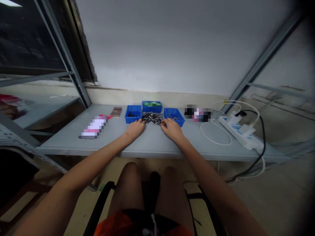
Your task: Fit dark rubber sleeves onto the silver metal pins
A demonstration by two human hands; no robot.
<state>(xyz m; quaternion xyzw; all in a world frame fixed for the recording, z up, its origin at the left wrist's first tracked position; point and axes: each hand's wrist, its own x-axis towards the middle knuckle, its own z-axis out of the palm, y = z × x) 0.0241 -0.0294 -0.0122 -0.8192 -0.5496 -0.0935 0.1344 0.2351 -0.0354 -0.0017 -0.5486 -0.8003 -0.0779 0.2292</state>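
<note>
A pile of small, thin silver and dark metal pieces (153,117) lies on the grey table between my hands. My left hand (136,128) rests at the pile's left edge, fingers curled together; what they hold, if anything, is too small to name. At the right edge, my right hand (172,129) has thumb and fingertips drawn together by the pieces, and their contents cannot be made out. Around the pile stand a left blue bin (133,120) with dark small parts, a back blue bin (152,109) with green packets or wrapping, and a right blue bin (181,122) with thin metal pieces.
A blurred-out phone-like object (94,127) and a small brown item (116,111) lie left. To the right are a blurred dark and pink item (199,114), a looping white cable (216,143) and a power strip (240,132) with plugs. A wall (157,49) stands behind the table.
</note>
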